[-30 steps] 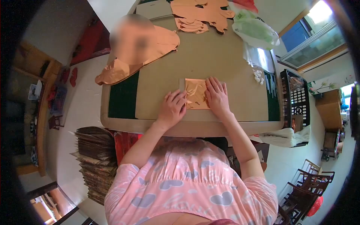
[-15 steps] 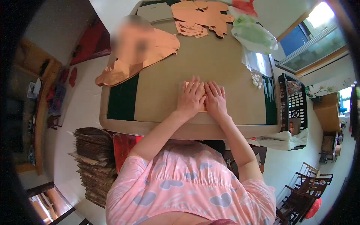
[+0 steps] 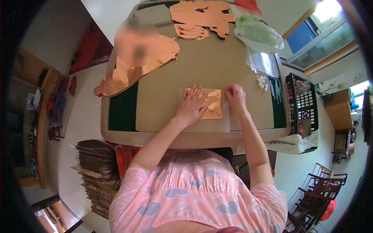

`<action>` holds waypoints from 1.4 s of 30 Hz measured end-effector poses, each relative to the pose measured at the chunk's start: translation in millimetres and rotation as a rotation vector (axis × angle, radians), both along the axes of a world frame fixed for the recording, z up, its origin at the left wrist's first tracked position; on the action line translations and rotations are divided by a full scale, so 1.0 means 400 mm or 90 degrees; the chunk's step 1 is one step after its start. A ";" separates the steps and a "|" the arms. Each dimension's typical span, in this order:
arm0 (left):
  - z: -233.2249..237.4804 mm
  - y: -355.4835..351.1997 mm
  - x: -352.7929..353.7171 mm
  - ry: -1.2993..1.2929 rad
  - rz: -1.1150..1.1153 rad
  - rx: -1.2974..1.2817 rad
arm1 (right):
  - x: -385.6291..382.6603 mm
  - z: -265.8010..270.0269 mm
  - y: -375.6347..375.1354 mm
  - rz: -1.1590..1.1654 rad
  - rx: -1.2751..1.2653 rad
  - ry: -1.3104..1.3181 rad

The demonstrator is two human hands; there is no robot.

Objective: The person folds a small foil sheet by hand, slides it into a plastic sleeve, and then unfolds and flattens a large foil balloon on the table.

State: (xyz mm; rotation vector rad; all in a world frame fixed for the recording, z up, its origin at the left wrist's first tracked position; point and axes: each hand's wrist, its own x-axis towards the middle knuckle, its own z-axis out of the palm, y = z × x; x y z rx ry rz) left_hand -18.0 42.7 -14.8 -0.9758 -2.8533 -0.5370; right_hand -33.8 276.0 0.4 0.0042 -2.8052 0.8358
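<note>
Left hand [image 3: 190, 108] lies flat, fingers spread, on the copper foil sheet [image 3: 213, 104] at the table [image 3: 163, 77] centre, prob. to pin it smooth. Right hand [image 3: 236, 99] rests just beside its right edge, fingers curled (pinching anything? can't tell).

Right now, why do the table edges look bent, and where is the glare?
Head view: a fisheye lens bows the table edges and blackens the corners; the window at top right is blown out; the copper foil sheet under the left hand glints.
</note>
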 end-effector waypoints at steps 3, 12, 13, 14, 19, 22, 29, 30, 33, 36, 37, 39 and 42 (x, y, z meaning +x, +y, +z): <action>0.004 -0.011 0.001 -0.018 -0.018 -0.009 | -0.003 -0.015 0.000 -0.007 0.015 0.003; 0.035 -0.005 0.012 -0.015 0.009 -0.067 | -0.006 0.016 -0.067 -0.011 0.152 0.046; 0.032 -0.003 0.017 -0.016 0.013 -0.064 | 0.005 0.021 -0.093 0.043 0.165 0.091; 0.028 -0.002 0.026 -0.020 0.015 -0.062 | 0.024 0.019 -0.118 0.095 0.177 0.134; 0.020 -0.005 0.016 -0.016 0.026 0.014 | 0.094 -0.003 -0.173 0.138 0.227 0.042; 0.004 -0.012 0.024 -0.046 0.057 0.040 | 0.102 -0.003 -0.167 0.149 0.220 0.054; 0.024 -0.048 0.048 -0.018 0.103 -0.073 | 0.100 0.000 -0.156 0.160 0.223 0.031; 0.021 -0.049 0.048 -0.014 0.107 -0.065 | 0.100 0.000 -0.156 0.160 0.221 0.024; 0.016 -0.045 0.048 -0.008 0.110 -0.057 | 0.107 0.006 -0.150 0.158 0.228 0.001; 0.016 -0.049 0.048 -0.007 0.106 -0.075 | 0.121 0.020 -0.136 0.149 0.247 -0.020; 0.012 -0.048 0.049 -0.002 0.107 -0.073 | 0.125 0.017 -0.127 0.138 0.250 -0.024; 0.010 -0.046 0.050 0.011 0.109 -0.061 | 0.131 0.008 -0.105 0.112 0.258 -0.018; 0.012 -0.047 0.052 0.032 0.113 -0.039 | 0.137 -0.019 -0.076 0.057 0.230 0.029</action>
